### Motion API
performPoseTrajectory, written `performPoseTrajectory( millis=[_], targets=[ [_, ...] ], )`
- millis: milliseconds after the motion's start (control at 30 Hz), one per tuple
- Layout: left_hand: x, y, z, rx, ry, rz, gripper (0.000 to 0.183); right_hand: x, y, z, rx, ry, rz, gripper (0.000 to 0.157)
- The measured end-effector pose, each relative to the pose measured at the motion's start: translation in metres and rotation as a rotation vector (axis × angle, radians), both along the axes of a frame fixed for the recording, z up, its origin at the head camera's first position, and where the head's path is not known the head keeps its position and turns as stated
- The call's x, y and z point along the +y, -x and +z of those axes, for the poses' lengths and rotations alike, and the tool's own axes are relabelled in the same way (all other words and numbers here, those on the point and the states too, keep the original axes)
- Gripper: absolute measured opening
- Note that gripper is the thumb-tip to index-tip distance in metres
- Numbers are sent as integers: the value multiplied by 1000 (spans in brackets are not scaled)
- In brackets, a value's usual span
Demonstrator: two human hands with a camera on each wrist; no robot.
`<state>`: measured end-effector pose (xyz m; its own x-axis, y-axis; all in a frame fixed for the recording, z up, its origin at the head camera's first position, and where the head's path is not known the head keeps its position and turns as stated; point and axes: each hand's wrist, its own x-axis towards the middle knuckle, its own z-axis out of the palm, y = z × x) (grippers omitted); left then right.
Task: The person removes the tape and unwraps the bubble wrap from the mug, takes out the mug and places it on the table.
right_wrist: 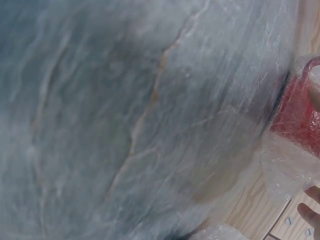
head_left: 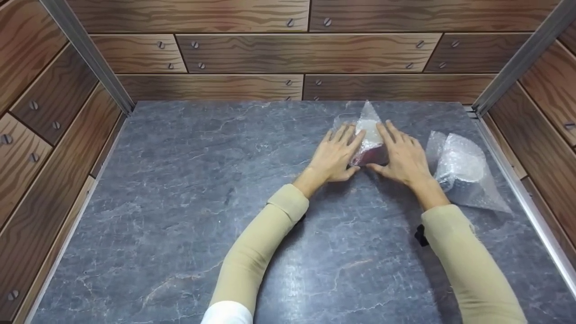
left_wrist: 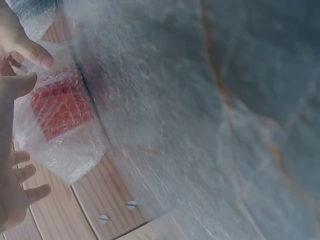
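A red object wrapped in clear bubble wrap (head_left: 370,155) stands toward the back right of the table, the wrap rising to a point above it. Through the bubbles, the red object (left_wrist: 62,110) shows as a red patch in the left wrist view; its kind cannot be told. My left hand (head_left: 335,155) lies against the wrap's left side, fingers spread and fairly straight. Against the right side rests my right hand (head_left: 402,157), its fingers extended too. Both thumbs point inward near the front of the bundle. Only part of the right hand (right_wrist: 311,215) enters the right wrist view.
Another bubble-wrapped bundle (head_left: 465,164) lies right of my right hand, close to the table's right edge. The grey marbled tabletop (head_left: 180,202) meets wood-patterned walls (head_left: 306,54) at the back and sides. Metal posts (head_left: 87,54) stand at the back corners.
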<state>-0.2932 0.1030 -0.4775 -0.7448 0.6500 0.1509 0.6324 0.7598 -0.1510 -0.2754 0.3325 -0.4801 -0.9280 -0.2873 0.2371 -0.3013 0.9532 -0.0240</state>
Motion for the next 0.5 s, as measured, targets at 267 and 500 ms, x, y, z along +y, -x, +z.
performPoseTrajectory(
  millis=[267,500],
  targets=[
    [-1,-1,-1,75,-5,-13,92,-2,0,0,13,31,17,109],
    [-3,-1,-1,91,-14,-33,88,-3,0,-2,49,41,29,103]
  ],
)
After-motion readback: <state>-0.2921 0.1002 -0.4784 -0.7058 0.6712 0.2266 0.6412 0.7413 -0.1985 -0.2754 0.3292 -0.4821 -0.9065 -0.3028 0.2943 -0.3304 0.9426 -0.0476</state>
